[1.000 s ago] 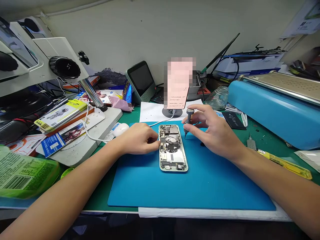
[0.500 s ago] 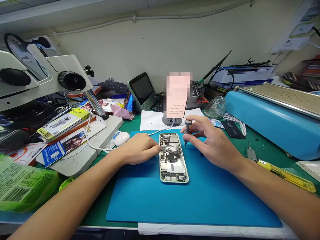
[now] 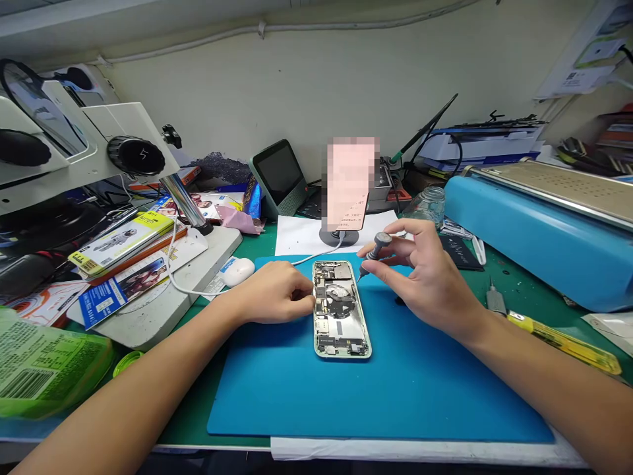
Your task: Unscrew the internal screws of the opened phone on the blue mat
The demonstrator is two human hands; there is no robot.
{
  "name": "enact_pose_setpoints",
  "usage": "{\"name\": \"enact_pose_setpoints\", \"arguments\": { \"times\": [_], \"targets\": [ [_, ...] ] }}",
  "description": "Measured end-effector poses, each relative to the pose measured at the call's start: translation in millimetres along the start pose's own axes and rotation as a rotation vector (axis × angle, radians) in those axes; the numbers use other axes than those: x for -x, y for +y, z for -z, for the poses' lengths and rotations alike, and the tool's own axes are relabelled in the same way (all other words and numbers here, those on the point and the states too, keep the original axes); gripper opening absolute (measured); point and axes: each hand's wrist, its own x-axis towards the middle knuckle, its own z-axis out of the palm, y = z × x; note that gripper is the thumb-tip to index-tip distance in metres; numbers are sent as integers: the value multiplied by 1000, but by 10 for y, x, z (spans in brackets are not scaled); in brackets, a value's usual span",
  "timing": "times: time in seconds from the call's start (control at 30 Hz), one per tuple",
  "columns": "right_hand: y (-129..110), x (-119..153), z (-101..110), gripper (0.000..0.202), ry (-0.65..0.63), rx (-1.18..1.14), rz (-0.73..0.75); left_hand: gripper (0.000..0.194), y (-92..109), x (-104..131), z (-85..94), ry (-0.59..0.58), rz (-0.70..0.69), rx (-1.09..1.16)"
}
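An opened phone (image 3: 346,323) with its inner parts showing lies on the blue mat (image 3: 316,402). My left hand (image 3: 277,293) rests on the mat with fingers curled, the fingertips at the phone's left edge; whether they pinch anything is hidden. My right hand (image 3: 420,270) holds a small grey screwdriver (image 3: 378,249) between thumb and fingers. The screwdriver is tilted, its tip down and to the left, near the phone's upper right edge.
A lit phone (image 3: 349,191) stands upright behind the mat, with a white cable. Microscope (image 3: 136,155), boxes (image 3: 123,244) and a green bag (image 3: 44,363) are left. A blue machine (image 3: 539,237), glass jar (image 3: 430,206) and yellow cutter (image 3: 564,342) are right.
The screwdriver has gone from nearly upright to tilted, its tip now closer to the phone's edge. My left fingers are drawn in more. The camera view has shifted slightly.
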Motion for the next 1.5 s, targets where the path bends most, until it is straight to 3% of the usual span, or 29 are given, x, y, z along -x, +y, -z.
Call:
{"name": "enact_pose_setpoints", "arguments": {
  "times": [0.3, 0.57, 0.67, 0.83, 0.97, 1.13, 1.33, 1.5],
  "targets": [
    [18, -7, -4, 41, 27, 87, 85, 32, -6, 0, -6, -7, 4, -24],
    [117, -113, 80, 48, 359, 6, 71, 35, 2, 16, -3, -14, 18, -27],
    [172, -154, 103, 54, 408, -62, 24, 34, 5, 18, -10, -14, 16, -32],
    [272, -175, 93, 56, 387, -93, -83, 34, 9, 14, -6, -13, 14, -27],
    [178, -129, 57, 56, 364, 3, 19, 36, 12, 16, 13, -11, 20, -12],
    [-37, -16, 7, 52, 200, 96, 97, 36, 19, 22, 21, -6, 27, 17],
    [-80, 10, -13, 53, 131, 131, 226, 36, 40, 30, 39, -11, 37, 30],
    [-116, 31, -28, 57, 75, 78, 189, 39, 67, 39, 69, -37, 42, 27]
  ]
}}
